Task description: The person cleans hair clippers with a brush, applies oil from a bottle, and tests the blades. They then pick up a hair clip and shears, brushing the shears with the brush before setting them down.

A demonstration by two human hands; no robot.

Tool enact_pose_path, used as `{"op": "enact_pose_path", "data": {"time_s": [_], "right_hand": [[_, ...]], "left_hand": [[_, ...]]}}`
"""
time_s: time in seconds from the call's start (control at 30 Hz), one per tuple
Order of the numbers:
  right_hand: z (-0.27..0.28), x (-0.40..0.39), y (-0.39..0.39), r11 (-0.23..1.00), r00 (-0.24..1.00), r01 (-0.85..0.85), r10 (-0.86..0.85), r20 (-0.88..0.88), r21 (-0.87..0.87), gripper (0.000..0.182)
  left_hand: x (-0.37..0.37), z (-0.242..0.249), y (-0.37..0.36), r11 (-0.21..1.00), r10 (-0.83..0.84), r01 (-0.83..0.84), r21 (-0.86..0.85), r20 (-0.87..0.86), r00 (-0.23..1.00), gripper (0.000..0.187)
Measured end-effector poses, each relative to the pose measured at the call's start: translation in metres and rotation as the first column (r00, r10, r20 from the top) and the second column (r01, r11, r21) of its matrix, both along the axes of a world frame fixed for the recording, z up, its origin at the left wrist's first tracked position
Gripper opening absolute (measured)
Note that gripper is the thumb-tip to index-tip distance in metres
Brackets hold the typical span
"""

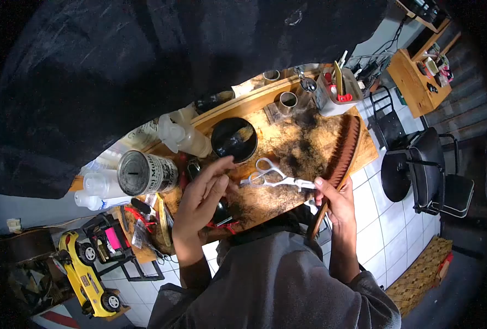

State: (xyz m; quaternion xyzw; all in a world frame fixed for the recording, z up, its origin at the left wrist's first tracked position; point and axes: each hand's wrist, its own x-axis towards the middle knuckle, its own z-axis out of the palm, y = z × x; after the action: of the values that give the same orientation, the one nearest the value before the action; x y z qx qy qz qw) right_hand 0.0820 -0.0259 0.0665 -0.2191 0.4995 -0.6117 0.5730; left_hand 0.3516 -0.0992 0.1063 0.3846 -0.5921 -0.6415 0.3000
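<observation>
Here my right hand (336, 205) is pinching the blade end of the white scissors (273, 176) between my thumb and fingers, and the same hand also grips a thin brown stick (320, 216) that runs down past my wrist. The scissors lie flat in the air just above the tabletop (276, 137), with their two white rings pointing toward my left hand (202, 200). My left hand is open, fingers spread a little, and its fingertips are just beside the rings; I cannot tell if they touch. The tabletop is wood and has lots of cut hair all over it. A long brush (346, 148) with reddish bristles lies along its right edge, just above my right hand. A round black bowl (234, 140) sits just past my left hand. To the left is a silver tin (145, 172) lying on its side, with black letters on a white label; I can read something like "MU" but the rest is too small. Near it stand clear plastic bottles (186, 134). A clear tub (336, 88) holding combs and tools stands at the far end. A yellow toy car (87, 274) sits low on the left.
</observation>
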Motion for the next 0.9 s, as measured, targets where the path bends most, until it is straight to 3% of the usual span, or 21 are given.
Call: {"op": "enact_pose_path", "data": {"time_s": [0.03, 0.1, 0.17, 0.23, 0.27, 0.37, 0.43, 0.47, 0.5, 0.57, 0.6, 0.63, 0.7, 0.77, 0.8, 0.83, 0.9], "right_hand": [[0.000, -0.001, 0.000, 0.999, 0.998, 0.052, -0.052, 0.026, 0.014, 0.015], [0.000, 0.003, -0.002, 0.999, 0.998, 0.043, -0.044, 0.043, 0.012, 0.014], [0.000, 0.014, -0.006, 1.000, 0.997, 0.005, -0.006, 0.076, 0.011, 0.013], [0.005, 0.026, -0.007, 0.997, 0.995, -0.072, 0.072, 0.069, 0.006, 0.018], [0.005, 0.030, -0.005, 0.994, 0.992, -0.100, 0.097, 0.082, 0.035, 0.018], [0.004, 0.038, 0.007, 0.982, 0.983, -0.183, 0.181, 0.041, 0.045, 0.023], [0.010, 0.041, 0.017, 0.971, 0.970, -0.191, 0.210, 0.125, -0.147, 0.043], [0.005, 0.041, 0.019, 0.983, 0.957, -0.167, 0.180, 0.227, -0.074, 0.067], [0.005, 0.037, 0.022, 0.983, 0.956, -0.171, 0.182, 0.229, -0.069, 0.067], [0.006, 0.022, 0.027, 0.980, 0.962, -0.192, 0.179, -0.207, -0.044, 0.078], [0.007, 0.014, 0.020, 0.935, 0.830, -0.300, 0.159, -0.535, -0.187, 0.074], [0.009, 0.008, 0.013, 0.855, 0.609, -0.439, 0.057, -0.791, -0.276, 0.072], [0.032, 0.011, 0.013, 0.706, 0.542, -0.628, 0.096, -0.835, -0.327, 0.055], [0.037, 0.018, 0.016, 0.666, 0.467, -0.710, 0.203, -0.861, -0.228, 0.049], [0.027, 0.023, 0.011, 0.674, 0.472, -0.669, 0.058, -0.880, -0.314, 0.045], [0.026, 0.019, 0.006, 0.726, 0.362, -0.648, 0.030, -0.932, -0.229, 0.044], [0.014, 0.011, -0.010, 0.833, 0.325, -0.495, -0.085, -0.942, -0.246, 0.044]], "left_hand": [[0.000, -0.005, -0.001, 0.990, 0.097, -0.097, -0.101, -0.013, 0.995, 0.038], [-0.007, -0.019, 0.004, 0.996, 0.015, -0.007, -0.094, 0.083, 0.996, 0.040], [-0.031, -0.043, 0.014, 0.997, -0.070, 0.063, -0.036, -0.223, 0.972, 0.043], [-0.067, -0.027, 0.025, 0.983, 0.154, -0.102, 0.156, -0.369, 0.916, 0.045], [-0.071, -0.041, 0.029, 0.977, 0.209, -0.166, 0.135, -0.438, 0.874, 0.038], [-0.070, -0.057, 0.031, 0.964, 0.259, -0.200, 0.175, -0.445, 0.857, 0.032], [-0.068, -0.054, 0.031, 0.946, 0.321, -0.261, 0.194, -0.434, 0.842, 0.029], [-0.062, -0.053, 0.030, 0.939, 0.332, -0.260, 0.223, -0.407, 0.851, 0.033], [-0.058, -0.047, 0.028, 0.933, 0.340, -0.258, 0.253, -0.378, 0.861, 0.037], [-0.057, -0.031, 0.025, 0.890, 0.409, -0.293, 0.349, -0.330, 0.850, 0.040], [-0.056, -0.034, 0.023, 0.889, 0.408, -0.287, 0.358, -0.331, 0.851, 0.040], [-0.054, -0.037, 0.022, 0.888, 0.404, -0.278, 0.365, -0.333, 0.852, 0.040], [-0.054, -0.031, 0.022, 0.870, 0.375, -0.203, 0.449, -0.336, 0.864, 0.041], [-0.053, -0.026, 0.027, 0.871, 0.346, -0.174, 0.460, -0.324, 0.880, 0.040], [-0.053, -0.029, 0.030, 0.864, 0.367, -0.172, 0.473, -0.358, 0.858, 0.040], [-0.053, -0.031, 0.033, 0.858, 0.389, -0.172, 0.484, -0.393, 0.833, 0.039], [-0.048, -0.029, 0.040, 0.881, 0.363, -0.188, 0.435, -0.364, 0.858, 0.037]]}}
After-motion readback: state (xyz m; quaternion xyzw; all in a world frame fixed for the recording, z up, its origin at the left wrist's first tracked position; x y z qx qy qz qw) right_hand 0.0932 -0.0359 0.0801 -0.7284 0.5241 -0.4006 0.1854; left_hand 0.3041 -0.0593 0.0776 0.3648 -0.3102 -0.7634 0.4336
